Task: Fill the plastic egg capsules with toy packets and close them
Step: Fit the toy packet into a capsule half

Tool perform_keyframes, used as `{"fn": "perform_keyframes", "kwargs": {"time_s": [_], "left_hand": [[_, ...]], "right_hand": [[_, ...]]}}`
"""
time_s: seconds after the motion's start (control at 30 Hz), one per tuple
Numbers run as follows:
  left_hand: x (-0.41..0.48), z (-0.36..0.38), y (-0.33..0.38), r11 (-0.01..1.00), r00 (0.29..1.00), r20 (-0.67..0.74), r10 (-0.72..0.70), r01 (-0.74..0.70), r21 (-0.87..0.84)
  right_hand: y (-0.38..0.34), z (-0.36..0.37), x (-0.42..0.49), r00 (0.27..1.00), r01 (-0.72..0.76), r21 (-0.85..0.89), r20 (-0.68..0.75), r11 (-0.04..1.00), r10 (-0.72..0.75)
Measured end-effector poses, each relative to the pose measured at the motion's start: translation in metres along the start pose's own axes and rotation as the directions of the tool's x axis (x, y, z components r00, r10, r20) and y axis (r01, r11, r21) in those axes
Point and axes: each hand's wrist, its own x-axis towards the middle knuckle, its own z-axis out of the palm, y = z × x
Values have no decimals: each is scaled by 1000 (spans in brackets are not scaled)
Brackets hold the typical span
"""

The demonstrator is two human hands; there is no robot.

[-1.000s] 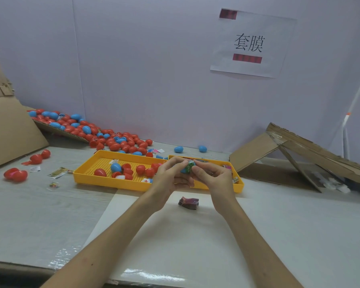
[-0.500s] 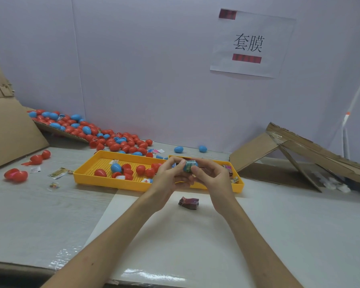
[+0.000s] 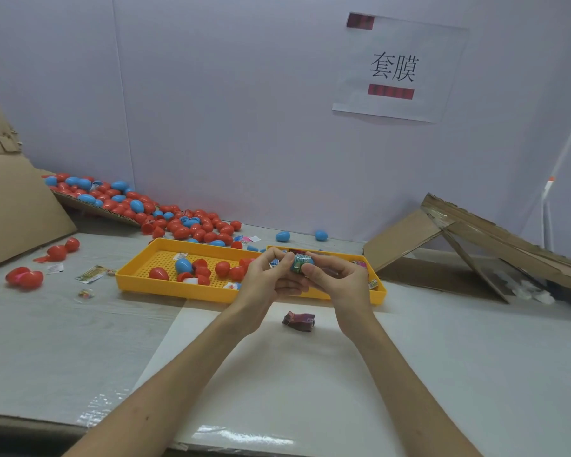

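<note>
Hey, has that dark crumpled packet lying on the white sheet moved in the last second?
No. The dark packet sits at the same spot on the white sheet, just as far in front of the yellow tray as before.

A paper sign (image 3: 399, 67) printed 套膜 hangs on the wall (image 3: 228, 110) ahead of me. A cardboard sheet (image 3: 17, 206) leans at my far left, and a collapsed cardboard box (image 3: 475, 235) slumps at my right. A white board (image 3: 310, 374) lies on the grey table (image 3: 46, 341), with yellow trays (image 3: 158, 289) just beyond it.
</note>
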Motion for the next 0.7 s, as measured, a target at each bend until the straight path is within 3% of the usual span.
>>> {"fn": "perform_keyframes", "kwargs": {"time_s": [0.1,0.27,0.47,0.57,0.63,0.7], "left_hand": [[0,0,0,1000,1000,-17,12,-12,-6],[0,1,0,998,996,-78,31,-26,63],[3,-2,5,1000,994,-109,13,-13,-1],[2,-3,1,956,986,-107,130,-96,277],[1,-2,-1,849,988,21,151,-141,510],[-1,-2,-4,723,976,214,37,-174,669]], "right_hand": [[2,0,0,1000,-30,15,8,999,29],[1,-4,2,972,-208,53,120,977,201],[-6,-8,5,916,-399,429,148,811,372],[-5,-15,7,913,-393,545,136,740,385],[-6,-18,9,906,-409,515,130,753,403],[-6,-23,13,885,-450,430,102,782,453]]}}
